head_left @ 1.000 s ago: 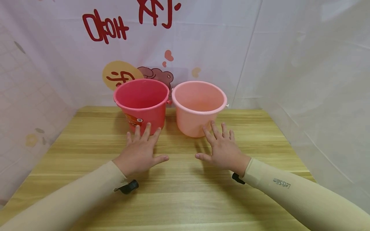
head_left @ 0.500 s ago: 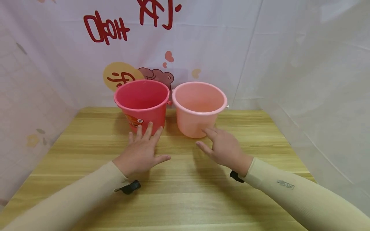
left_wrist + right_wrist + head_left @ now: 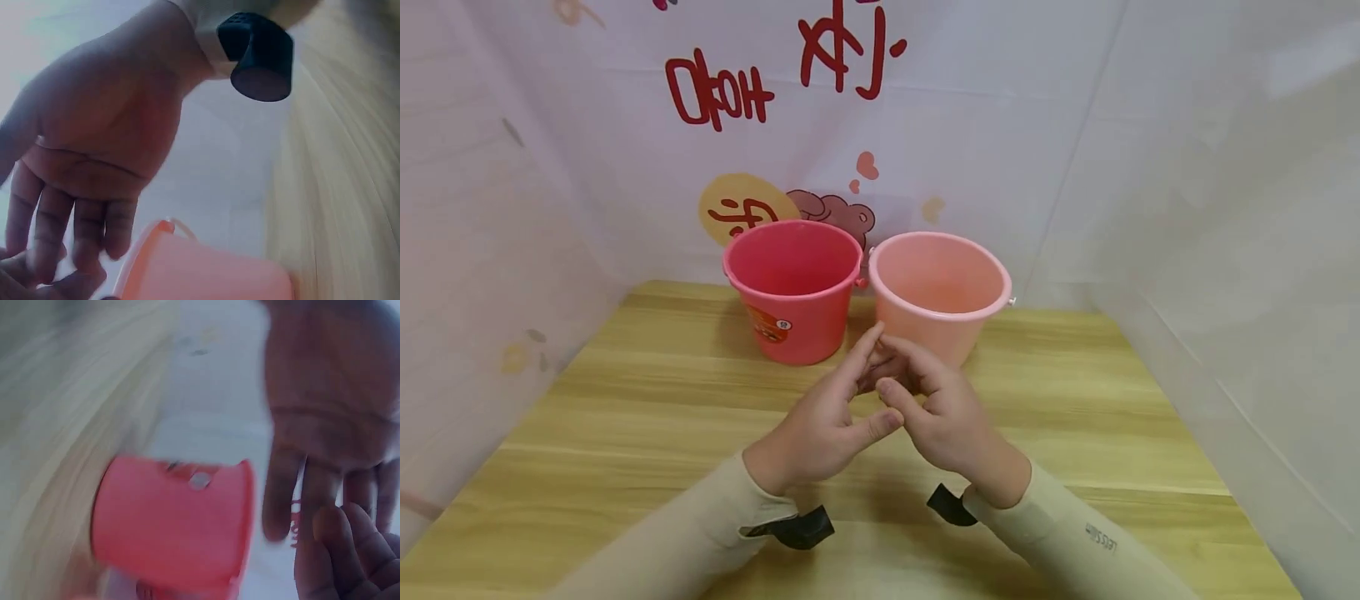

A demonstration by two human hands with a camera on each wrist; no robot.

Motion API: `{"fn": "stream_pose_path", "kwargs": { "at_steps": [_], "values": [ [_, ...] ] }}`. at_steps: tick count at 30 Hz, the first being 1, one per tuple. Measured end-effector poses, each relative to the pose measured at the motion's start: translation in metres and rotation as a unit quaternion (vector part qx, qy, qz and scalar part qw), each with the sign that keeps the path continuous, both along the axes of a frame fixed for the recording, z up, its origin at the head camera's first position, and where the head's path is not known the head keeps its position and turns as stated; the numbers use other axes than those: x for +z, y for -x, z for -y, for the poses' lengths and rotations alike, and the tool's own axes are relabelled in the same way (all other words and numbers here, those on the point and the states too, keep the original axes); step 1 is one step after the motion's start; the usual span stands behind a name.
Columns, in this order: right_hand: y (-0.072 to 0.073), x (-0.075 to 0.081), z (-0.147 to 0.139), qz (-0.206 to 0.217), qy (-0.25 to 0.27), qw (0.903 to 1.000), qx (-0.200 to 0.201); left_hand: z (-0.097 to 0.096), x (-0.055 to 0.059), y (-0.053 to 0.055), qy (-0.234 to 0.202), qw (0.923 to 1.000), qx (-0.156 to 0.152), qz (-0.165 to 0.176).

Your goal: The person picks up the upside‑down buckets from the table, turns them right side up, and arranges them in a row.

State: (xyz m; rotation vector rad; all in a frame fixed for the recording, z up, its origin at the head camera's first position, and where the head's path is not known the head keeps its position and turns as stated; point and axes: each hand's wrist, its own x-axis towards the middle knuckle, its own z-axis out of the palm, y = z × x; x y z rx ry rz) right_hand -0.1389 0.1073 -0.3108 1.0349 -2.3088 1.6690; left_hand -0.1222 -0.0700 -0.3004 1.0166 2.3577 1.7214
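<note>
In the head view my left hand (image 3: 820,429) and right hand (image 3: 951,417) meet at the fingertips above the table, palms facing each other. Neither palm holds anything. Behind them stand two upright buckets, a dark pink bucket (image 3: 801,321) on the left and a light pink bucket (image 3: 917,327) on the right, whose lower front the hands partly hide. The left wrist view has my left palm (image 3: 100,125) with its fingers extended, the other hand's fingertips against them. My right palm (image 3: 337,394) shows in the right wrist view, near the dark pink bucket (image 3: 175,525).
Both buckets stand on a wood-grain table (image 3: 685,433) near its back edge. A white printed cloth (image 3: 985,108) hangs behind, and pale cloth sides (image 3: 1247,275) rise left and right. Each wrist wears a black strap piece (image 3: 805,529).
Both hands have come off the front of the buckets and moved together in the middle, turning from palms down to palms inward. The head view has shifted slightly.
</note>
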Motion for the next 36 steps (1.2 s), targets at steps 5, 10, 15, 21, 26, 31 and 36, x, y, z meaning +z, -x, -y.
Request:
{"fn": "stream_pose_path", "kwargs": {
  "at_steps": [5, 10, 15, 21, 26, 31, 36],
  "values": [
    [-0.008, -0.002, -0.002, 0.109, 0.117, 0.986, 0.045, -0.012, 0.001, -0.003, -0.101, 0.9937, -0.038, 0.032],
    [-0.014, 0.005, -0.01, 0.177, 0.198, 0.957, 0.117, -0.021, -0.006, 0.0, -0.195, 0.9737, -0.11, 0.042],
    [-0.022, 0.013, -0.012, 0.134, 0.203, 0.9489, 0.201, -0.025, -0.011, -0.003, -0.24, 0.9528, -0.185, -0.026],
    [-0.032, 0.014, -0.01, 0.084, 0.15, 0.9597, 0.222, -0.024, -0.016, -0.012, -0.17, 0.955, -0.23, -0.079],
    [-0.033, 0.01, -0.004, 0.037, 0.061, 0.9818, 0.176, -0.023, -0.019, -0.014, -0.132, 0.9606, -0.237, -0.059],
    [-0.03, 0.008, -0.002, -0.012, 0.048, 0.9806, 0.19, -0.02, -0.017, -0.014, -0.111, 0.9626, -0.233, -0.082],
    [-0.032, 0.009, -0.005, 0.0, 0.054, 0.9787, 0.198, -0.02, -0.014, -0.017, -0.081, 0.9651, -0.239, -0.068]
  ]
}}
